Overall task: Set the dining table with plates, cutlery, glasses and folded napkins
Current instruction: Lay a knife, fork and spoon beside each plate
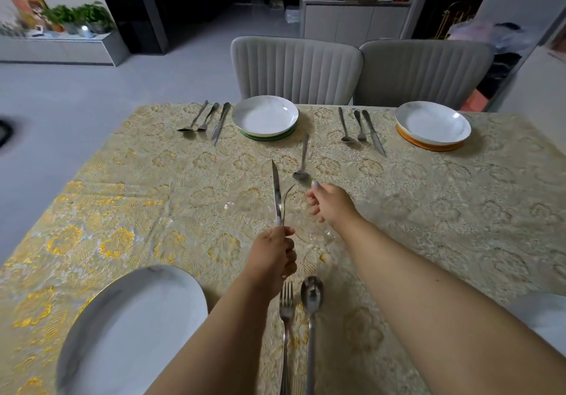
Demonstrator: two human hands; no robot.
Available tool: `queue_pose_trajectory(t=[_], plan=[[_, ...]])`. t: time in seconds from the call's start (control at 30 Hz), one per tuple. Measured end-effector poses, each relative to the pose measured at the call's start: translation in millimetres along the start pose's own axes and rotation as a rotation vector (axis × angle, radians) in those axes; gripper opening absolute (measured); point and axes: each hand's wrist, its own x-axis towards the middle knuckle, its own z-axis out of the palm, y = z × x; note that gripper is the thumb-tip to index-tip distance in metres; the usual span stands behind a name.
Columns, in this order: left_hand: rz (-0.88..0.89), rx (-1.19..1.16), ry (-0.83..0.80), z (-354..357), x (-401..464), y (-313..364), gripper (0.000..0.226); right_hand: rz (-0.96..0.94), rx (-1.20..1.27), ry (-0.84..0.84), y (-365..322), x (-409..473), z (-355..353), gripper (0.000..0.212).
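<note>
Near the centre of the frame, left hand (271,255) curled in a grip round the handles of a knife (276,194) and a fork (287,201), both raised and pointing toward the top of the frame, fork tines curving right. Just right of it, right hand (329,202) stretched out over the counter (153,186), fingers loosely spread, nothing held, fingertips near the bowl of a lone spoon (302,159) lying on the gold floral cloth. At the lower centre, a second fork (285,327) and a large spoon (311,318) side by side, handles running off the bottom edge. Lower left, a white plate (128,327), partly cut by the left forearm. Lower right edge, a pale rim, possibly another plate, too little shown to tell. Upper centre, a white plate on a green mat (266,119), with three pieces of cutlery (204,120) laid to its left. Upper right, a white plate on an orange mat (432,126), again with three pieces (361,130) to its left. Beyond the counter's far edge, two grey ribbed chairs (295,70) pushed in. Upper left corner, potted greenery (79,16) on a low cabinet.
</note>
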Motion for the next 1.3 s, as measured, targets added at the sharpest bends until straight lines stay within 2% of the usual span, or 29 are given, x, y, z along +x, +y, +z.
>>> queue_pose_trajectory(t=[0.13,0.2,0.3,0.37,0.43,0.6,0.77,0.83,0.93,1.07,1.2,1.3], plan=[[0.011,-0.049,-0.05,-2.0,15.4,-1.9,0.018,-0.168,-0.426,0.09,8.6,45.9,11.3,0.031],[0.005,-0.079,-0.062,-4.3,21.4,-2.8,0.014,-0.223,-0.636,0.003,12.0,60.3,14.6,0.036],[-0.017,-0.127,-0.036,-7.5,28.1,-3.0,0.015,-0.198,-0.946,-0.144,15.8,74.2,19.2,0.043],[-0.007,-0.13,-0.025,-8.3,30.4,-3.3,0.015,-0.192,-1.032,-0.197,18.9,82.8,24.4,0.048],[0.023,-0.107,-0.021,-7.9,30.0,-2.5,0.019,-0.203,-0.962,-0.152,22.4,89.4,26.4,0.052],[0.073,-0.076,0.0,-7.5,22.4,1.7,0.012,-0.37,-0.466,0.153,10.9,71.1,9.7,0.042],[0.14,0.065,-0.002,-1.0,4.1,13.6,0.027,-0.622,-0.294,0.574,-25.2,10.3,-27.6,0.026],[0.197,0.123,0.012,5.2,-6.7,19.8,0.028,-0.647,-0.202,0.654,-38.6,-16.6,-38.2,0.022],[0.258,0.213,0.02,16.9,-23.8,31.4,0.022,-0.579,-0.05,0.642,-57.0,-54.1,-49.5,0.019],[0.366,0.316,-0.057,32.9,-47.2,49.1,0.025,-0.361,0.184,0.517,-74.3,-91.2,-61.5,0.017],[0.359,0.388,-0.181,48.6,-65.3,49.1,0.029,-0.179,0.347,0.464,-78.8,-117.6,-68.2,0.022],[0.319,0.429,-0.211,59.0,-80.1,39.9,0.025,-0.098,0.406,0.437,-73.4,-135.9,-70.0,0.025]])
